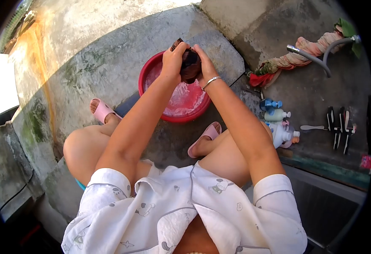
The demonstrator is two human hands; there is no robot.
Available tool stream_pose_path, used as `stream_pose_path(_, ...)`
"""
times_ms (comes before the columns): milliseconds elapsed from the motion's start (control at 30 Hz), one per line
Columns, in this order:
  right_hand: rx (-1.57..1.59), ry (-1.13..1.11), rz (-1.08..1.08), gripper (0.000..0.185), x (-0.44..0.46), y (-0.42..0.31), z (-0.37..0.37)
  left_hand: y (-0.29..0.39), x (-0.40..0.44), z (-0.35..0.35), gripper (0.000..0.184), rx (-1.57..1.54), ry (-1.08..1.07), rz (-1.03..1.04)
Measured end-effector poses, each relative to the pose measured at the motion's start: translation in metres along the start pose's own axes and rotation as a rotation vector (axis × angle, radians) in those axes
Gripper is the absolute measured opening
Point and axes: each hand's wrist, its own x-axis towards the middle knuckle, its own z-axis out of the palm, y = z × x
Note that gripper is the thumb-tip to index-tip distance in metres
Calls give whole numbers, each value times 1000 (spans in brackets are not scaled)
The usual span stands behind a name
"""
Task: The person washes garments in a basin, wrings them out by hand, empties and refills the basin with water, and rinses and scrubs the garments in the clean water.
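Note:
Between my two hands is a bunched, dark brown cloth (191, 67), wet-looking and gathered into a small bundle. My left hand (172, 61) presses it from the left with curled fingers, and my right hand (205, 63) closes on it from the other side. A silver bangle circles my right wrist. Both hands are over the far part of a red basin (204, 109), which holds foamy water. The cloth's exact kind is hidden by its folds and my fingers.
To the right stand several bottles (277, 114), beside a toothbrush-like white stick (312, 127) and black-and-white brushes (341, 129). A metal tap hose (308, 55) and a twisted cloth (297, 57) lie farther up. Pink slippers (103, 110) are on my feet near the basin.

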Motion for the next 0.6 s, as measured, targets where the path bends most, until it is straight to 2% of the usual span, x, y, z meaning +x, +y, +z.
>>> stream_pose_path(33,8,-44,66,51,-10,-12,0,6,1,-1,17,27,-25,-16)
stream_pose_path(67,9,-43,67,51,-25,-26,5,9,0,-1,17,27,-25,-17)
stream_pose_path(133,164,-211,387,54,-48,-47,9,14,-1,-1,23,-65,-60,-96)
stream_pose_path(167,226,-303,436,56,-46,-44,3,13,-2,-2,30,-41,-65,-77)
stream_pose_path(200,232,-304,434,56,-44,-40,-1,11,-1,-4,30,-35,-66,-77)
stream_pose_path(300,222,-293,330,49,-39,-35,-5,4,5,-14,33,-69,-33,-124)
stream_pose_path(367,152,-150,180,34,-36,-36,-6,1,7,-22,34,100,-77,-69)
stream_pose_path(400,154,-153,173,34,-35,-35,-8,0,7,-26,34,103,-82,-63)
stream_pose_path(467,-133,-86,-231,22,-31,-40,-9,2,4,-31,41,238,-125,-139)
stream_pose_path(533,-245,-79,-320,17,-30,-45,-10,3,3,-32,47,253,-110,-114)
stream_pose_path(600,-590,-136,-517,17,-43,-49,-5,3,5,-35,50,149,-58,-47)
